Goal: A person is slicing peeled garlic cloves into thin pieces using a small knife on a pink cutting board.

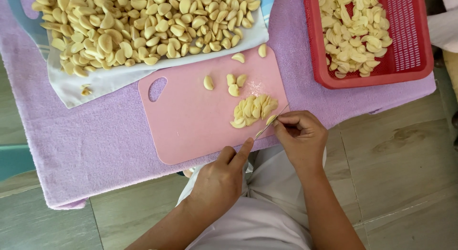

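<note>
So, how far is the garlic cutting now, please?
Done: the red basket already holds many cut garlic pieces, and a small pile of slices lies on the pink cutting board. In hand: the left hand holds a knife against one clove pinched by the right hand. Left: a large heap of whole peeled cloves on the white tray, plus a few loose cloves on the board.

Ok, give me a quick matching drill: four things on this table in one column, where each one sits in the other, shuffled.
1. whole garlic cloves
2. garlic slices
3. knife
4. cut pile

A. red basket
B. pink cutting board
C. white tray
D. left hand

Pairs: 1-C, 2-A, 3-D, 4-B. The right hand pinches the clove being cut.
</note>
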